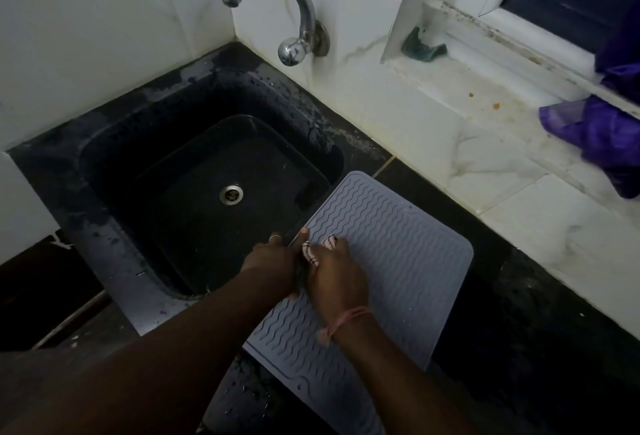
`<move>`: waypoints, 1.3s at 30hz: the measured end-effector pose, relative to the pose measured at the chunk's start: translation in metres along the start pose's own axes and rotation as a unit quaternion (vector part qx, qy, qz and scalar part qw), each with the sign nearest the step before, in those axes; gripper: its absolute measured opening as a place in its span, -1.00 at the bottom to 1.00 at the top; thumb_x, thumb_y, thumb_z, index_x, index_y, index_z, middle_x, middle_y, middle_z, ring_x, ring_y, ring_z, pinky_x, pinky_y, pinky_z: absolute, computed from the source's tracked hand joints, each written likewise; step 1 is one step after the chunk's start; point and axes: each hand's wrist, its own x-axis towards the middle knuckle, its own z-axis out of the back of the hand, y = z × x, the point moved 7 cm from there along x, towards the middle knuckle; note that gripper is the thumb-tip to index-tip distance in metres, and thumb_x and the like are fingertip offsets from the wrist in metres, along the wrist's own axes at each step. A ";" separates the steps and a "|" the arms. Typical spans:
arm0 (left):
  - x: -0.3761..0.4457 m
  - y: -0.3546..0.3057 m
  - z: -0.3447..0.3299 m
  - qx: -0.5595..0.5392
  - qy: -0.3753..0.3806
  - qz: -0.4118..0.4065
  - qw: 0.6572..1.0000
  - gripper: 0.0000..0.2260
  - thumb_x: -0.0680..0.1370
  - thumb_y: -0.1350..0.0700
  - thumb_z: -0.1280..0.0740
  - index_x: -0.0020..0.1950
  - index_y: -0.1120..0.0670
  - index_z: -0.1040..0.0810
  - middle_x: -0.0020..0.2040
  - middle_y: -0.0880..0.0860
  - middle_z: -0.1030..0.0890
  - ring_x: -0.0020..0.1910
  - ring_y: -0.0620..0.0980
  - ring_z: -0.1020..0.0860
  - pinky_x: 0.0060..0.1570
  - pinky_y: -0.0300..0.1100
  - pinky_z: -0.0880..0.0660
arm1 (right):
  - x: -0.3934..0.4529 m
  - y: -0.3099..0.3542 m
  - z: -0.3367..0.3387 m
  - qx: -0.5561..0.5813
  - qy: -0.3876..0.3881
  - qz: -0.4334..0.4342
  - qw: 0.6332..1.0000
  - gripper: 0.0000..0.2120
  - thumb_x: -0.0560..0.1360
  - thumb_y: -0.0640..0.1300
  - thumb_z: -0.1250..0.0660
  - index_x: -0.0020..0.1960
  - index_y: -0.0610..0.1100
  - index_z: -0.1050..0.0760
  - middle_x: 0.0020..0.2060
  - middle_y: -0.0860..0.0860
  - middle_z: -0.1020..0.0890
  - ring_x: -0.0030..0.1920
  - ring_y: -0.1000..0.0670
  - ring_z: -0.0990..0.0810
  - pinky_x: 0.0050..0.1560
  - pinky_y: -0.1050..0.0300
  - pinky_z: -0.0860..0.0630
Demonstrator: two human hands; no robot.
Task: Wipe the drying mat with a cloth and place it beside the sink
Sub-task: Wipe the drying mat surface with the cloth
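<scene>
Your left hand [273,258] pinches the grey drying mat's [391,261] edge by the black sink [207,171] while your right hand [334,272] grips a patterned cloth [309,253] against it.

No readable text, label, brand, number or sign anywhere in view.
</scene>
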 end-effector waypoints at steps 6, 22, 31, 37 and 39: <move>-0.001 0.003 0.000 -0.014 0.012 -0.004 1.000 0.09 0.48 -0.01 -0.55 0.64 -0.27 0.27 0.61 0.26 -0.11 0.50 0.34 -0.31 0.32 0.22 -0.48 | 0.072 -0.044 0.040 -0.012 -0.065 -0.027 0.997 -0.72 0.66 0.12 -0.21 0.24 0.08 -0.61 0.31 -0.01 -0.47 0.11 0.01 -0.59 0.09 0.07 -0.57; -0.010 0.002 0.005 -0.034 -0.030 -0.009 0.999 -0.03 0.53 0.02 -0.50 0.66 -0.26 0.15 0.56 0.26 -0.19 0.46 0.30 -0.37 0.32 0.17 -0.49 | -0.011 0.004 -0.011 0.004 -0.019 -0.012 1.000 -0.75 0.65 0.03 -0.24 0.30 0.12 -0.54 0.35 -0.02 -0.43 0.10 0.03 -0.59 0.09 0.13 -0.61; -0.071 0.039 -0.034 -0.009 -0.147 -0.036 0.988 -0.47 0.62 0.20 -0.28 0.59 -0.05 -0.34 0.46 0.15 -0.39 0.29 0.20 -0.52 0.22 0.01 -0.53 | 0.086 -0.055 0.059 -0.064 -0.072 -0.101 0.990 -0.75 0.64 0.02 -0.28 0.22 -0.02 -0.63 0.20 -0.10 -0.55 0.01 -0.08 -0.61 0.00 0.01 -0.57; -0.070 0.050 -0.040 -0.027 -0.138 -0.035 0.989 -0.46 0.64 0.09 -0.30 0.61 -0.13 -0.26 0.33 0.15 -0.50 0.13 0.08 -0.58 0.08 -0.12 -0.55 | 0.036 -0.020 0.034 -0.048 -0.067 -0.066 0.994 -0.72 0.63 -0.03 -0.30 0.32 0.00 -0.57 0.33 -0.07 -0.43 0.02 -0.01 -0.58 0.01 0.09 -0.59; -0.067 0.050 -0.038 -0.048 -0.154 -0.032 0.986 -0.54 0.64 0.11 -0.31 0.54 -0.09 -0.39 0.25 0.14 -0.57 0.09 0.10 -0.61 0.07 -0.09 -0.57 | -0.009 0.003 0.013 -0.026 -0.045 -0.019 0.998 -0.73 0.63 -0.01 -0.27 0.32 0.07 -0.55 0.32 -0.01 -0.41 0.08 0.04 -0.56 0.04 0.14 -0.59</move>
